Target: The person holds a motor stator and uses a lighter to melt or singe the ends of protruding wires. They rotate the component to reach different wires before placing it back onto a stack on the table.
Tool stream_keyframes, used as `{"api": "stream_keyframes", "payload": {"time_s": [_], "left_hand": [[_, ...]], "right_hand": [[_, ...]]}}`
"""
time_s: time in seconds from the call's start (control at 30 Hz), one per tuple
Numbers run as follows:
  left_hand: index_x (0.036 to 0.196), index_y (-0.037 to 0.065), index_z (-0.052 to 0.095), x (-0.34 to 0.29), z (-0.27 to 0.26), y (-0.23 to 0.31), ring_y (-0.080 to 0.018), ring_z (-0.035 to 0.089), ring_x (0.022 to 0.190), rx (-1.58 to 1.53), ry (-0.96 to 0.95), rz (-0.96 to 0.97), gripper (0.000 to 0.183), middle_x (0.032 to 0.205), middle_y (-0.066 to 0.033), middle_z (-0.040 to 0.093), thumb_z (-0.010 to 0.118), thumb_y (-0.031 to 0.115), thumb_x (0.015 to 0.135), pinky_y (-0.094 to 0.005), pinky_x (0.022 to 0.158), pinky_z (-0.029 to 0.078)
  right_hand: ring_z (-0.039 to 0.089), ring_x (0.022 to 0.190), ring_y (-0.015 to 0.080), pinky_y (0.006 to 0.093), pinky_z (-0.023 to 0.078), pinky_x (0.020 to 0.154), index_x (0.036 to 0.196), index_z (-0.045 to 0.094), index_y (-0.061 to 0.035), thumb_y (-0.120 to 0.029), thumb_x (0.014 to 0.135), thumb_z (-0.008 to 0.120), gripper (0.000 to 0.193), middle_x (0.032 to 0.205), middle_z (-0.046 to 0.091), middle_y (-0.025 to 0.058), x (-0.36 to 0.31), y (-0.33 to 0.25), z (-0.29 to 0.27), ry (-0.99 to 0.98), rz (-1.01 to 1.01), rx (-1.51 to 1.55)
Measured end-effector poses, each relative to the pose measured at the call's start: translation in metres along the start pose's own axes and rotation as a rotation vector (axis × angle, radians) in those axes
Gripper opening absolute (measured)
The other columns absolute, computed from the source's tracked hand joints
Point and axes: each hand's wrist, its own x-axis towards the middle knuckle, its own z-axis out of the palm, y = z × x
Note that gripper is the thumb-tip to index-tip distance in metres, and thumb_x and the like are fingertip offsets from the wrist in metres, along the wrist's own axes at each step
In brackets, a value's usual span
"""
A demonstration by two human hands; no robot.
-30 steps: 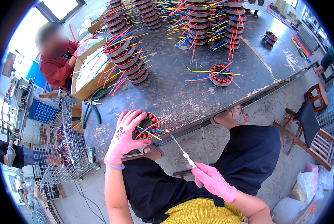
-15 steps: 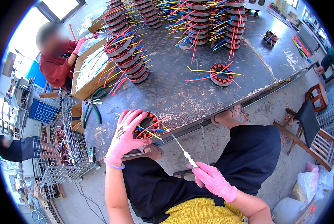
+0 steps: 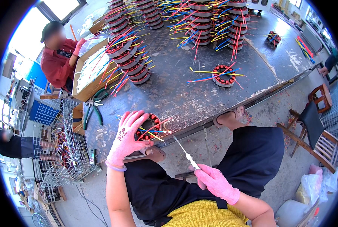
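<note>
The left hand (image 3: 125, 138) clasps the ring (image 3: 155, 120) at the worktop (image 3: 176, 94) edge, while the right hand (image 3: 216, 183), lower right, pinches the torch (image 3: 188, 155), whose long axis slants up-left toward the ring's wires (image 3: 156, 131).

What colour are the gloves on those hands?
Pink gloves; they show best in the head view.

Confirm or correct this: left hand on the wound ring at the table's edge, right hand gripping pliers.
Wrong tool: in the head view the right hand grips a slim, partly white tool. The left hand is on the wound ring at the table's edge.
</note>
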Motion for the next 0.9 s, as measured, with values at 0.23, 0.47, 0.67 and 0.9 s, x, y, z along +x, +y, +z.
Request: {"api": "stream_keyframes", "payload": {"time_s": [0.23, 0.47, 0.67, 0.9], "left_hand": [[0.141, 0.010, 0.055, 0.0012, -0.0016, 0.0025, -0.0349, 0.039, 0.143, -0.002, -0.002, 0.006, 0.093, 0.147, -0.0138, 0.050, 0.090, 0.033, 0.058, -0.0502, 0.123, 0.023], [0.142, 0.010, 0.054, 0.0000, -0.0013, 0.0027, -0.0352, 0.039, 0.143, 0.007, -0.002, -0.004, 0.093, 0.147, -0.0141, 0.050, 0.090, 0.034, 0.059, -0.0503, 0.123, 0.023], [0.141, 0.012, 0.055, -0.0016, 0.0011, 0.0010, -0.0394, 0.037, 0.142, 0.007, 0.016, -0.028, 0.093, 0.147, -0.0146, 0.050, 0.090, 0.036, 0.059, -0.0519, 0.122, 0.024], [0.141, 0.013, 0.055, -0.0010, 0.0015, -0.0006, -0.0413, 0.039, 0.139, 0.028, 0.023, -0.013, 0.092, 0.141, -0.0145, 0.052, 0.090, 0.037, 0.059, -0.0527, 0.121, 0.026]], "right_hand": [[0.045, 0.060, 0.0048, 0.0239, 0.037, 0.055, 0.136, 0.056, -0.0001, -0.029, 0.107, 0.050, 0.041, 0.067, 0.053, -0.0026, 0.0005, 0.0031, -0.0020, -0.010, -0.022, -0.005], [0.045, 0.060, 0.0050, 0.0243, 0.037, 0.055, 0.135, 0.056, -0.0001, -0.029, 0.107, 0.049, 0.041, 0.067, 0.052, -0.0023, 0.0009, 0.0027, -0.0016, -0.009, -0.035, -0.016], [0.043, 0.060, 0.0046, 0.0238, 0.035, 0.055, 0.134, 0.057, -0.0001, -0.029, 0.106, 0.050, 0.041, 0.068, 0.051, -0.0029, -0.0004, 0.0026, -0.0021, 0.002, -0.022, 0.006], [0.043, 0.059, 0.0047, 0.0237, 0.035, 0.055, 0.135, 0.057, -0.0001, -0.030, 0.107, 0.049, 0.041, 0.067, 0.051, -0.0031, -0.0008, -0.0004, 0.0019, -0.003, -0.030, 0.048]]}}
